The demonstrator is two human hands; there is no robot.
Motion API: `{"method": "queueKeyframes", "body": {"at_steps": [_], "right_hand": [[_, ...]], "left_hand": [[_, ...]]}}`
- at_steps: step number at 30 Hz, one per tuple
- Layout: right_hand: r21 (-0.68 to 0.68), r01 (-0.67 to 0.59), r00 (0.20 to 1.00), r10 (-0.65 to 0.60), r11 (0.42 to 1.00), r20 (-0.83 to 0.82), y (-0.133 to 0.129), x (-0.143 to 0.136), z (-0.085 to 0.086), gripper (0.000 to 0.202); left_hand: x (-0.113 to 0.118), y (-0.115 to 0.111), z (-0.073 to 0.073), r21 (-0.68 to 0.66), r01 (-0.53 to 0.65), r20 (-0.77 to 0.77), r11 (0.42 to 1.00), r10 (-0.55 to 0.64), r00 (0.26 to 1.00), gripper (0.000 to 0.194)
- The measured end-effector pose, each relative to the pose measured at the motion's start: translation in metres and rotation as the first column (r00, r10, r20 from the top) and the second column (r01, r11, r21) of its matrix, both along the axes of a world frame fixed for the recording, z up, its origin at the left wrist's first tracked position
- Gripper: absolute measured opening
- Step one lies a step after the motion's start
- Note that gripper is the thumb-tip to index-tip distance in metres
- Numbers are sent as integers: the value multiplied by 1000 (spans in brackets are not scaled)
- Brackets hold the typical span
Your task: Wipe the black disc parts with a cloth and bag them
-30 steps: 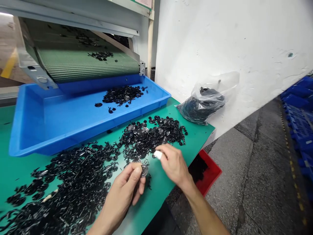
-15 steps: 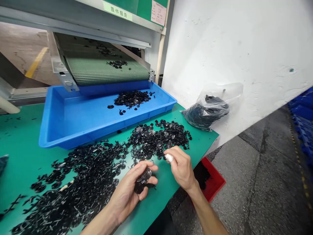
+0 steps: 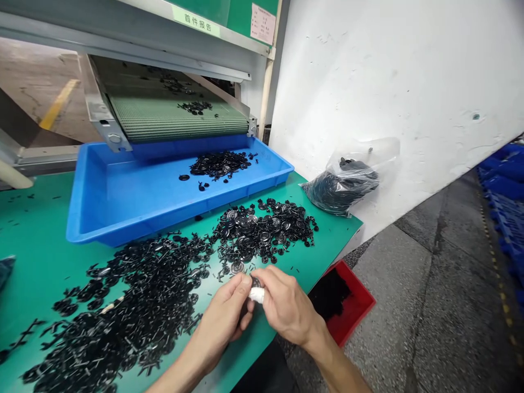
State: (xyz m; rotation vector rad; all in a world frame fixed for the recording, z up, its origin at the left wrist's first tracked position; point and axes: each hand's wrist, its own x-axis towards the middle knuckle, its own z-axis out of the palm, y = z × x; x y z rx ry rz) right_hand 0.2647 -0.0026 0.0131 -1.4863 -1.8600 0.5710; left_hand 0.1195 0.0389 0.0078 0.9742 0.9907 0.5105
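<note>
Small dark part (image 3: 255, 281): caught between the fingertips of both hands, above the near edge of the desk (image 3: 323, 232). Mostly covered by fingers; it looked round and disc-like, though the view was too poor to be sure.

Left hand (image 3: 227, 311): nearly closed, thumb and forefinger pinched together at the part, the other fingers curled in beneath. Right hand (image 3: 291, 310): also nearly closed, thumb and forefinger on the part from the other side, a white wrap (image 3: 257, 295) round one finger. The two hands met at the fingertips.

Just beyond the fingertips, a larger ringed disc (image 3: 237, 267) lay on the green desktop. Behind it, a heap of black discs (image 3: 265, 232); to its left, a wide spread of black pieces (image 3: 139, 295), many thin and branched, with a pale sliver (image 3: 112, 305) among them.

Farther back, a blue tray (image 3: 135, 188) held a smaller black pile (image 3: 221, 165), under the end of a green conveyor belt (image 3: 164, 117) that bore more black pieces. A clear bag (image 3: 346, 180) of dark pieces leaned by the white wall (image 3: 385, 71). Lower right, below desk level, a red bin (image 3: 360, 300) held black material.
</note>
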Motion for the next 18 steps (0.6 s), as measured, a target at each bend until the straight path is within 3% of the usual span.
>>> {"method": "queueKeyframes", "body": {"at_steps": [4, 9, 12, 15, 18], "right_hand": [[-12, -7, 999, 8, 1000, 38, 6, -7, -2, 33], [33, 45, 999, -45, 998, -2, 18, -12, -13, 28], [72, 96, 995, -97, 993, 14, 31, -3, -12, 32], [93, 214, 956, -228, 972, 183, 50, 15, -3, 39], [37, 250, 884, -243, 968, 400, 69, 28, 5, 39]], "left_hand": [[1, 0, 2, -52, -92, -5, 994, 92, 996, 41], [0, 1, -2, 1, -117, -1, 993, 117, 993, 44], [-1, 6, -3, 0, -128, 68, 992, 127, 989, 41], [-2, 11, -1, -40, -164, 165, 986, 168, 972, 32], [-3, 13, 4, -125, -227, 222, 966, 251, 942, 24]]}}
